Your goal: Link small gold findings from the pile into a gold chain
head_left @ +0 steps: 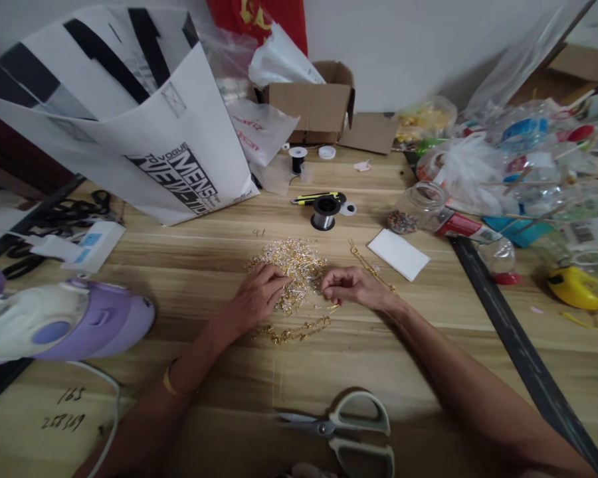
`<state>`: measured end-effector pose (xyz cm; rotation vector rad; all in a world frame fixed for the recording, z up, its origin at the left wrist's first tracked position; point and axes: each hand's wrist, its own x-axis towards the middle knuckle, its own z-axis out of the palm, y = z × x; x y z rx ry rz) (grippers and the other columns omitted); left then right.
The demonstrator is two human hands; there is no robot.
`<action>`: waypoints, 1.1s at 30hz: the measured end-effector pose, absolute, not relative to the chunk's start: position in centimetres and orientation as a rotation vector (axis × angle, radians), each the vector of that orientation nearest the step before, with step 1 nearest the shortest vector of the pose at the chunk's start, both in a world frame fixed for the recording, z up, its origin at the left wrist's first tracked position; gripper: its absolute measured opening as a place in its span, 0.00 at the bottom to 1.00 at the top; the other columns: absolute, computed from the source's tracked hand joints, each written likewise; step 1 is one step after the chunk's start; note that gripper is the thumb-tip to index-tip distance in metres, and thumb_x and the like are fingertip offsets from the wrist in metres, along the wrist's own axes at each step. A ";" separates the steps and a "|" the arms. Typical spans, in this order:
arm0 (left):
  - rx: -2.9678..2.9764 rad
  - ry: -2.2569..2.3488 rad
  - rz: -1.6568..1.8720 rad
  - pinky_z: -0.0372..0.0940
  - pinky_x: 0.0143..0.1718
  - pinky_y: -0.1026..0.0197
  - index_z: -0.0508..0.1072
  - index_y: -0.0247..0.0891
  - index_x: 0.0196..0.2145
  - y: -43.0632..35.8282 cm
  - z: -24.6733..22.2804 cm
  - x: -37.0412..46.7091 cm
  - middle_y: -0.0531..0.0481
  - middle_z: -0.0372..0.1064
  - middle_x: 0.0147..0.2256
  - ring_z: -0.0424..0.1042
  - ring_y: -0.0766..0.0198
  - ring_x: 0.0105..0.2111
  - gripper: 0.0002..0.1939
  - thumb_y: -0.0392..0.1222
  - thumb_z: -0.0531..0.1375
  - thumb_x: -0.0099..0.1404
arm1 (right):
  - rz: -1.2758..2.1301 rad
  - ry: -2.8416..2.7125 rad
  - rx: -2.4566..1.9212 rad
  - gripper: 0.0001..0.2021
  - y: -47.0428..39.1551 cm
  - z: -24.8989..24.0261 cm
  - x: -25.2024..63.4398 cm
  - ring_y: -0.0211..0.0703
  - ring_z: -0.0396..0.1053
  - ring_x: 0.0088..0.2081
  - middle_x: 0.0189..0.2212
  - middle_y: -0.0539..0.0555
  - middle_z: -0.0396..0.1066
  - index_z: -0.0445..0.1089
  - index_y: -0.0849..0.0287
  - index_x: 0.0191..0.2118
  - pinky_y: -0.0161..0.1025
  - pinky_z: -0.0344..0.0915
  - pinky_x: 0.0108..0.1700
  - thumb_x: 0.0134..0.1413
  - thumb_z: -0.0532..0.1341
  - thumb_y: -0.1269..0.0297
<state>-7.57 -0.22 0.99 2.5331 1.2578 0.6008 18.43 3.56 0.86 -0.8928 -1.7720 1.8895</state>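
Gold-banded, our left hand (262, 292) pinches at beads (299, 259) well inside the edges of the counter (189, 265); our right hand (346, 285) curls narrowly beside them. What either holds, we can't tell. Careless dragging could scatter them or snag the chain (292, 333).

A purple-white iron (96, 320) lies beside a cable (115, 398)

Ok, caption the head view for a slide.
Left hand at a pile of small gold and clear pieces, right hand beside it, scissors nearer the wearer.
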 end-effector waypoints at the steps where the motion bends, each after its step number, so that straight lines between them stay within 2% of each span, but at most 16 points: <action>1: 2.544 1.246 0.588 0.63 0.47 0.53 0.73 0.38 0.49 -0.3 0.9 -7.6 0.44 0.66 0.41 0.65 0.58 0.43 0.17 0.29 0.52 0.65 | 1.890 -1.771 -0.891 0.10 3.6 0.9 18.4 0.32 0.64 0.25 0.23 0.48 0.66 0.69 0.62 0.32 0.31 0.64 0.28 0.52 0.64 0.59; 8: 2.561 1.176 0.519 0.62 0.49 0.51 0.72 0.42 0.51 -0.8 1.3 -7.8 0.43 0.64 0.43 0.62 0.56 0.46 0.23 0.26 0.52 0.63 | 1.882 -1.782 -0.888 0.10 3.6 1.1 18.5 0.32 0.63 0.24 0.23 0.48 0.66 0.69 0.62 0.32 0.31 0.64 0.27 0.53 0.64 0.59; 14: 2.504 1.088 0.614 0.62 0.50 0.51 0.77 0.41 0.42 -0.4 1.7 -8.4 0.45 0.67 0.43 0.63 0.57 0.47 0.24 0.21 0.51 0.57 | 1.898 -1.759 -0.871 0.11 3.8 0.9 18.5 0.31 0.63 0.24 0.23 0.48 0.66 0.68 0.62 0.32 0.31 0.64 0.27 0.52 0.64 0.58; 19: 2.421 1.176 0.787 0.63 0.47 0.54 0.76 0.37 0.32 0.0 1.4 -8.5 0.46 0.69 0.37 0.66 0.59 0.42 0.17 0.23 0.51 0.58 | 1.893 -1.764 -0.863 0.10 3.8 0.7 18.6 0.31 0.63 0.24 0.23 0.48 0.66 0.69 0.62 0.32 0.31 0.65 0.27 0.52 0.64 0.59; 24: 2.465 1.211 0.784 0.63 0.47 0.54 0.76 0.37 0.37 -0.1 1.2 -8.0 0.46 0.69 0.37 0.66 0.59 0.42 0.12 0.29 0.53 0.63 | 1.893 -1.764 -0.856 0.10 3.8 0.8 18.5 0.31 0.64 0.24 0.23 0.48 0.67 0.69 0.62 0.32 0.31 0.65 0.27 0.52 0.64 0.59; 28: 2.525 1.226 0.708 0.63 0.49 0.53 0.74 0.37 0.43 -0.2 1.0 -7.8 0.44 0.68 0.40 0.64 0.58 0.44 0.12 0.32 0.54 0.65 | 1.895 -1.764 -0.857 0.10 3.8 0.7 18.5 0.31 0.64 0.24 0.23 0.48 0.67 0.69 0.62 0.33 0.31 0.64 0.27 0.53 0.64 0.60; 33: 2.505 1.291 0.796 0.62 0.51 0.51 0.73 0.38 0.45 0.1 0.3 -8.1 0.45 0.70 0.40 0.65 0.58 0.45 0.13 0.32 0.53 0.66 | 1.903 -1.753 -0.853 0.10 3.8 0.7 18.6 0.31 0.64 0.24 0.23 0.48 0.66 0.69 0.62 0.32 0.31 0.64 0.27 0.52 0.64 0.59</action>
